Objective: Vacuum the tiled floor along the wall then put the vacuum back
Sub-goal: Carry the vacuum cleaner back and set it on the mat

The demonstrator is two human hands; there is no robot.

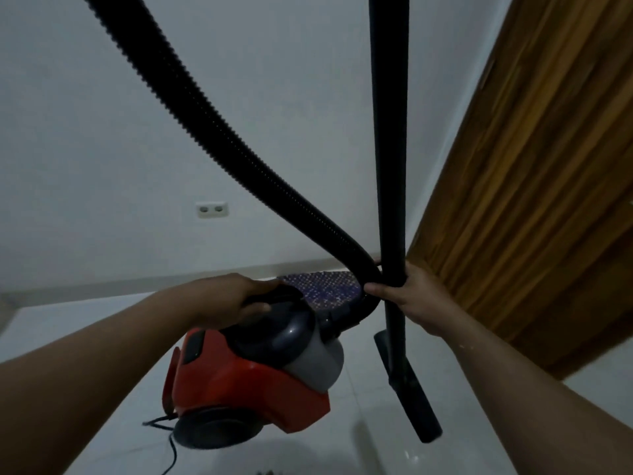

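Observation:
A red and grey canister vacuum [246, 378] hangs tilted above the white tiled floor [359, 450]. My left hand [236, 299] grips its dark carry handle on top. A ribbed black hose [191, 97] arcs from the upper left down to the vacuum's front. My right hand [411, 296] grips the upright black wand [390, 149] near its lower end. The narrow black floor nozzle [411, 395] hangs just above the tiles.
A white wall [102, 149] with a double socket [211, 210] runs behind, with a pale skirting along its foot. A wooden door [534, 186] stands at the right. A purple patterned mat [325, 286] lies by the wall. The black power cord [171, 450] trails on the floor.

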